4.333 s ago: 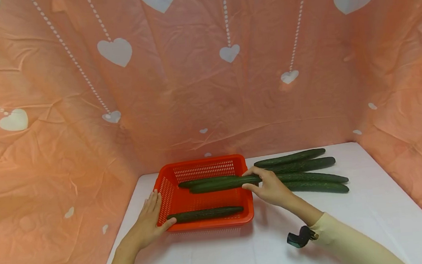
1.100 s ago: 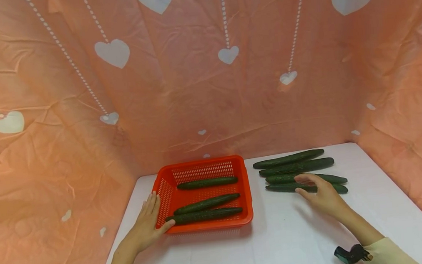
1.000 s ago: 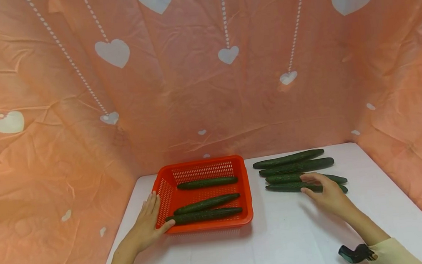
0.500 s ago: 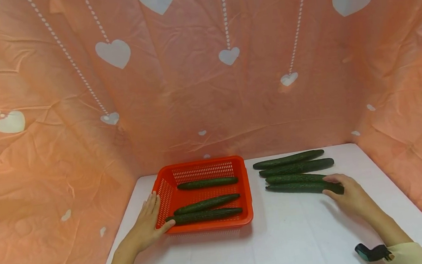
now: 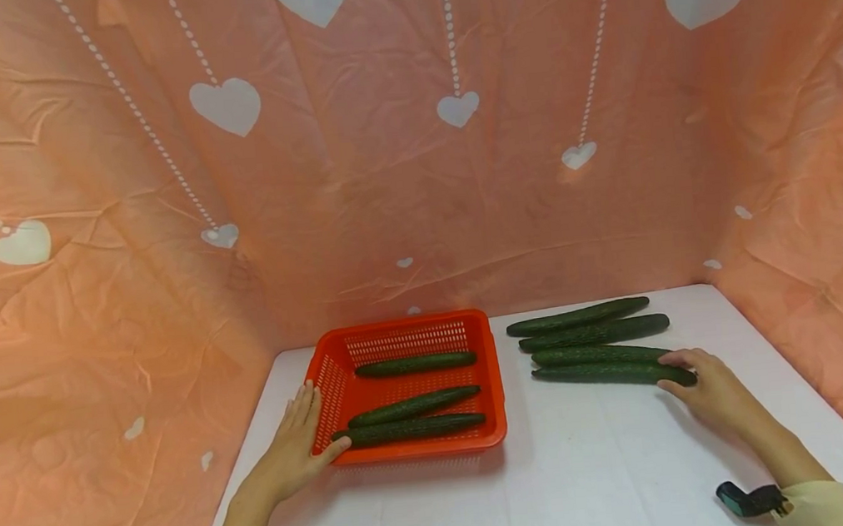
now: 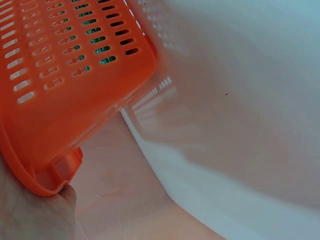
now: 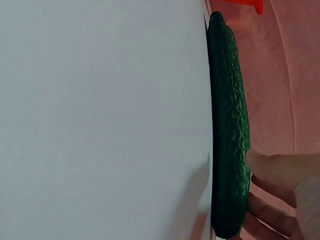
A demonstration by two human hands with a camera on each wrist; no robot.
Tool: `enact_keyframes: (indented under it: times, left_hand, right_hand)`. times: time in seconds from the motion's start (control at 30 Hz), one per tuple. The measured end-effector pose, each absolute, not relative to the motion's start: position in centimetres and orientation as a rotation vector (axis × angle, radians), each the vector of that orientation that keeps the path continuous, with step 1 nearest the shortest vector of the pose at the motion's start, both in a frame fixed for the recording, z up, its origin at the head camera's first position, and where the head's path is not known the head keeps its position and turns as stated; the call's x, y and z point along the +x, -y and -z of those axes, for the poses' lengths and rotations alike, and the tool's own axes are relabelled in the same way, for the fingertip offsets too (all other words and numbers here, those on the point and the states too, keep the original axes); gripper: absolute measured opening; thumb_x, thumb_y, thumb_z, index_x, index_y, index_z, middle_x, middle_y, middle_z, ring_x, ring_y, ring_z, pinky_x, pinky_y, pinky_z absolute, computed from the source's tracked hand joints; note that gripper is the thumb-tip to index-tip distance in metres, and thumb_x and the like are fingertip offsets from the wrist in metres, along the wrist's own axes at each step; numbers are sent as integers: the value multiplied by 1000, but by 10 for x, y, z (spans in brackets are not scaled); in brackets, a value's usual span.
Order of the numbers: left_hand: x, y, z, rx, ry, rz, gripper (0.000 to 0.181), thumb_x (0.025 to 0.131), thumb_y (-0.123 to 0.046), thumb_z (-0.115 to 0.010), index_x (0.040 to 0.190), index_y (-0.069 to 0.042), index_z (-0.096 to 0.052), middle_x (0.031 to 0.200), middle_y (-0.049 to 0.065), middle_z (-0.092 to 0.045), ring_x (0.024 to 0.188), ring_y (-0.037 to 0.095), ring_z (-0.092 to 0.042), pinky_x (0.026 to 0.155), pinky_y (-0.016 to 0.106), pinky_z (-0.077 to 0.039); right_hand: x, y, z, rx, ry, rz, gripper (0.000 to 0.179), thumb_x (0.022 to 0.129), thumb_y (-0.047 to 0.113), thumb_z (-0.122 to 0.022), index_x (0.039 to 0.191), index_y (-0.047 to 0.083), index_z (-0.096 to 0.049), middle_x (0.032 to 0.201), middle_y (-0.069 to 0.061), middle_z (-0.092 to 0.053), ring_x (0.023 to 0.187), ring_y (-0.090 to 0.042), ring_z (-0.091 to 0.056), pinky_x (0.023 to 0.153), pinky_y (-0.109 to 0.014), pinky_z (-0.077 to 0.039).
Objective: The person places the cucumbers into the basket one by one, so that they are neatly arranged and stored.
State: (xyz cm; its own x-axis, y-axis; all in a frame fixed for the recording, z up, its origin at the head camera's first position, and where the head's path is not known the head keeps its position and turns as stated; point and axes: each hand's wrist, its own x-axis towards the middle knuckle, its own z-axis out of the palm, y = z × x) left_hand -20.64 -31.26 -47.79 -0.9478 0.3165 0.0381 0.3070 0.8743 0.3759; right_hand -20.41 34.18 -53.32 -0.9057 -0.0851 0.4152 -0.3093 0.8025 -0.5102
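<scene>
In the head view my left hand point(image 5: 292, 445) rests on the left rim of a red slotted plastic basket point(image 5: 493, 436), fingers straight and thumb at the near corner. Three dark green cucumbers lie in it: one along the back point(image 5: 415, 365), two closer together in front point(image 5: 413, 406). To the right, my right hand point(image 5: 707, 387) holds the right end of the nearest loose cucumber point(image 5: 597, 374) between thumb and fingers. That cucumber point(image 7: 230, 125) lies on the table in the right wrist view, the thumb on its side and some fingers partly hidden behind it.
Three more cucumbers lie behind the held one; the closest point(image 5: 588, 355) is right against it, the others point(image 5: 596, 332) farther back. The white table point(image 5: 560, 468) ends at a pink cloth wall point(image 5: 524, 229) with hearts. Black wrist cameras point(image 5: 749, 500) sit at both cuffs.
A cucumber my right hand carried over the basket now lies inside it. That hand has since moved right along the nearest loose cucumber to its end. My left hand has stayed put.
</scene>
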Motion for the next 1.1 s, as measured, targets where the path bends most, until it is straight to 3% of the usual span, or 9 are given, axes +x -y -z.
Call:
enact_keyframes:
  times: [0.1, 0.23, 0.33, 0.53, 0.7, 0.83, 1.07, 1.1]
  left_hand:
    - [-207, 313, 479, 496, -3017, -598, 108, 101, -60, -65, 168, 9, -15, 178, 26, 0, 164, 47, 2, 130, 67, -7]
    - [-206, 312, 479, 503, -3018, -608, 108, 101, -60, -65, 167, 9, -15, 178, 26, -1, 164, 47, 2, 131, 64, -5]
    - [-206, 312, 479, 514, -3019, -616, 108, 102, -60, -65, 167, 10, -15, 178, 28, -1, 164, 48, 1, 132, 62, -4]
    - [-205, 311, 476, 494, -3008, -614, 108, 102, -60, -65, 168, 8, -14, 178, 25, 1, 164, 47, 3, 132, 63, -3]
    - [-205, 311, 473, 496, -3024, -592, 107, 102, -60, -65, 167, 9, -16, 178, 27, -1, 163, 49, 1, 129, 68, -8]
    - [-206, 311, 473, 493, -3025, -596, 108, 101, -59, -66, 167, 9, -16, 178, 26, -1, 164, 49, 1, 129, 68, -8]
    - [-206, 312, 475, 478, -3008, -597, 109, 101, -60, -66, 168, 8, -15, 178, 26, -1, 164, 48, 2, 130, 67, -7]
    - [-206, 312, 475, 476, -3008, -596, 109, 101, -60, -66, 168, 8, -15, 178, 26, 0, 164, 48, 2, 130, 68, -7]
  right_hand:
    - [-204, -343, 536, 313, 2607, -816, 33, 80, 1, -91, 109, -4, -75, 104, -21, -71, 99, -47, -66, 81, -32, -47]
    - [-204, -343, 537, 290, 2646, -812, 35, 81, 4, -91, 111, -3, -76, 103, -20, -67, 99, -45, -62, 83, -47, -46]
    - [-204, -343, 538, 269, 2668, -825, 34, 81, 5, -92, 110, -3, -76, 103, -21, -64, 99, -45, -58, 82, -51, -44]
    - [-203, -345, 544, 371, 2652, -737, 38, 73, 5, -97, 100, 5, -70, 100, -12, -63, 95, -37, -58, 77, -52, -44]
    - [-201, -347, 547, 495, 2663, -712, 46, 75, 5, -96, 112, 6, -68, 103, -2, -68, 95, -27, -61, 81, -41, -49]
    - [-202, -349, 548, 539, 2684, -702, 43, 78, 7, -94, 115, 4, -74, 109, -7, -70, 103, -35, -63, 87, -36, -48]
    - [-199, -352, 543, 448, 2817, -872, 37, 87, 15, -90, 119, 6, -74, 123, -21, -71, 120, -51, -63, 96, -64, -51]
    - [-198, -352, 542, 440, 2823, -886, 37, 88, 16, -90, 120, 8, -74, 124, -21, -72, 120, -49, -63, 95, -63, -52]
